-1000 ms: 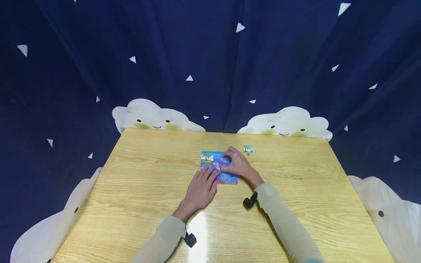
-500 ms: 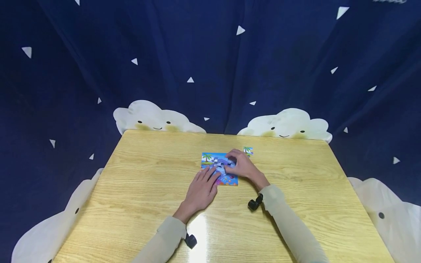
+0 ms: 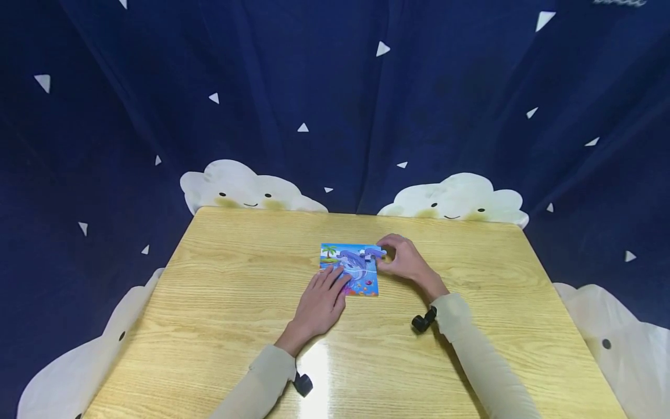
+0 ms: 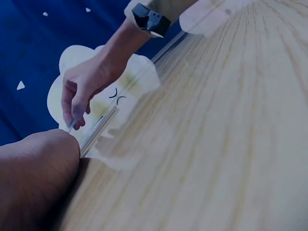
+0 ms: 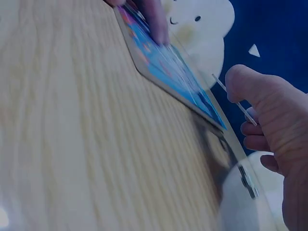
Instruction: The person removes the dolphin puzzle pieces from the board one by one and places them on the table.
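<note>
A flat jigsaw puzzle [image 3: 369,284] with dolphins, a palm tree and blue sea lies on the wooden table. My left hand [image 3: 320,299] rests on its lower left part with the fingers extended. Above the puzzle's upper right corner, my right hand [image 3: 405,259] pinches a puzzle piece [image 3: 374,252] with a purple-blue dolphin on it. In the right wrist view the piece [image 5: 244,108] appears edge-on between thumb and fingers, raised off the puzzle [image 5: 163,67]. The left wrist view also has the right hand [image 4: 89,89] over the puzzle's edge.
The wooden table [image 3: 225,262] spreads around the puzzle. At its far edge hangs a dark blue curtain [image 3: 335,87] with white triangles and clouds. A small flat thing [image 5: 248,182] lies on the table below the right hand, its kind unclear.
My right hand has moved right and away from the puzzle's middle, bringing the dolphin piece to the upper right corner. It now hides the small palm-tree piece. The left hand stays put.
</note>
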A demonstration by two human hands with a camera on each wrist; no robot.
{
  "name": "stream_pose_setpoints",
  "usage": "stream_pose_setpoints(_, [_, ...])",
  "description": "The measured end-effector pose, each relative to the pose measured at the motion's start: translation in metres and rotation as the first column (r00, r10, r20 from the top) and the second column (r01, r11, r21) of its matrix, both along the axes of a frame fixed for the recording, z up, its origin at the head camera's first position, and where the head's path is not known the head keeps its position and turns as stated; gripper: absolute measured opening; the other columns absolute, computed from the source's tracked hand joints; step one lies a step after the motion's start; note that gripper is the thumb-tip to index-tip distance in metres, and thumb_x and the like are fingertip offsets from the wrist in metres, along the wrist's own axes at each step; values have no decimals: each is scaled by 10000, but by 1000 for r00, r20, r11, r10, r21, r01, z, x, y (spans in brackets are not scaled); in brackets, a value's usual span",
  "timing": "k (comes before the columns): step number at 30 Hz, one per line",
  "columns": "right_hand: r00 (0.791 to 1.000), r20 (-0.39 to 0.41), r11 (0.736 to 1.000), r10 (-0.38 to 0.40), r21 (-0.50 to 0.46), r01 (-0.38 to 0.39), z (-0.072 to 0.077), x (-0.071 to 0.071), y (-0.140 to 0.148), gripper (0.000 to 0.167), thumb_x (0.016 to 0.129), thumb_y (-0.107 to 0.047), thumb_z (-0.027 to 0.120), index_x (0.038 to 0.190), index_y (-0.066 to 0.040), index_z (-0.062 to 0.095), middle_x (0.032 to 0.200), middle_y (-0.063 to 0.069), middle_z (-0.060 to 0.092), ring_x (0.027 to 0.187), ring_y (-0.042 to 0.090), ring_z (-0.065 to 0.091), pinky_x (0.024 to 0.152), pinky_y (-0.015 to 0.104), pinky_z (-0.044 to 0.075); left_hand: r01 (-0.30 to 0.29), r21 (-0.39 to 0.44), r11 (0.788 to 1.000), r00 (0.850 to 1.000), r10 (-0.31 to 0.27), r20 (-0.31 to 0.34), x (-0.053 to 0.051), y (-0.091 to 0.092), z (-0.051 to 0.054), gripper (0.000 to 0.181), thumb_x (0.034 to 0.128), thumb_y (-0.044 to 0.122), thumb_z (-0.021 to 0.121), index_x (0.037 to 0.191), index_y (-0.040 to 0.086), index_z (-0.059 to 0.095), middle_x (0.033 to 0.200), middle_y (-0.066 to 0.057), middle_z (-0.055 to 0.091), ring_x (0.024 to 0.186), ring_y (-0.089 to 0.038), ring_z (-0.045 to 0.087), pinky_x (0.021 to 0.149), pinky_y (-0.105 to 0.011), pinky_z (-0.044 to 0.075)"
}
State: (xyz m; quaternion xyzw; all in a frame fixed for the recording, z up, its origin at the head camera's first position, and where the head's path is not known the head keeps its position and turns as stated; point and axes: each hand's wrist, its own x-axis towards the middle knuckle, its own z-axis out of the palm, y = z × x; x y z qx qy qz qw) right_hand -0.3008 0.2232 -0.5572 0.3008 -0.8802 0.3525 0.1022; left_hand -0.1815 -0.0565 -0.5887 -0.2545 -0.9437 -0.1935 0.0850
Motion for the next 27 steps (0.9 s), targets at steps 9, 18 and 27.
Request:
stream_pose_setpoints(9, [998,-27,998,-54,11,55,5,-8,31,351,760,-147,812,1083,-17,765,1045,109,730,968,276,672,892,484,553,-3,16,1000,1000,3,-7,-1,0,3,481,1090,291,423,1551,186,513,1647,-61,417,1562,-321,295,1252,-547,254])
stream_pose_setpoints(18, [990,33,989,-140,43,139,8,-14,71,328,778,-118,813,1085,-22,748,1017,80,716,894,239,664,771,434,553,9,30,1000,1000,-8,-26,-1,2,3,473,1091,279,412,1537,166,526,1632,-79,436,1550,-340,316,1245,-551,264])
stream_pose_setpoints(27, [960,139,969,-242,86,231,-1,-22,99,373,765,-142,828,1105,-14,742,984,109,725,824,240,642,718,324,510,4,14,1000,999,-4,-38,1,1,2,467,1090,290,430,1532,180,534,1628,-69,445,1543,-336,332,1245,-539,272])
